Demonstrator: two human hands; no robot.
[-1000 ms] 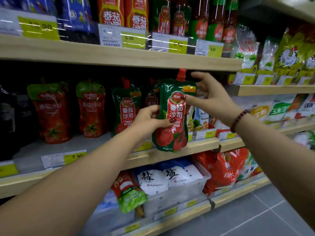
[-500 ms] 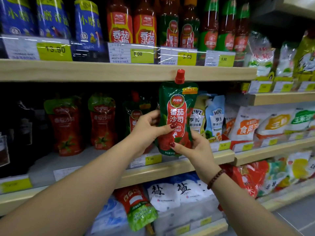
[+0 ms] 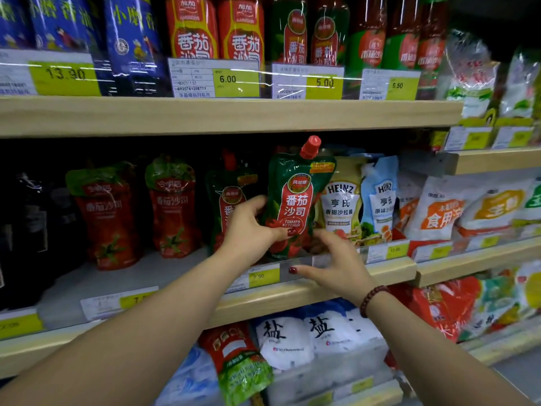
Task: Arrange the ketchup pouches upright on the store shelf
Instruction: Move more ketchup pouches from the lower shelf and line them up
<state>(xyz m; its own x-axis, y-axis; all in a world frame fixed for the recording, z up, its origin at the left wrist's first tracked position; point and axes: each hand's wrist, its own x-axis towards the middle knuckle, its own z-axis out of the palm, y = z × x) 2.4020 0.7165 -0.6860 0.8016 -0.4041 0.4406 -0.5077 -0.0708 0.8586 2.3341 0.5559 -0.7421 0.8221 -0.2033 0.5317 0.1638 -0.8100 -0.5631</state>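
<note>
A green-and-red ketchup pouch [image 3: 297,197] with a red cap stands nearly upright at the front of the middle shelf [image 3: 322,288], cap tilted slightly right. My left hand [image 3: 248,230] grips its lower left side, thumb across the front. My right hand [image 3: 336,265] cups its base from the right, fingers spread along the shelf's price strip. Directly behind my left hand stands a second green pouch [image 3: 228,194], partly hidden. Two red ketchup pouches [image 3: 109,215] [image 3: 172,206] stand upright further left.
Heinz pouches [image 3: 342,200] stand just right of the held pouch, then white salt bags [image 3: 439,212]. Dark bottles [image 3: 29,224] fill the shelf's far left. The upper shelf [image 3: 234,115] carries ketchup bottles close above the cap. Salt bags lie in a bin [image 3: 307,338] below.
The pouch has moved back and down onto the shelf front. My right hand has slid from its lower edge to the base beside the price strip. The view has come closer.
</note>
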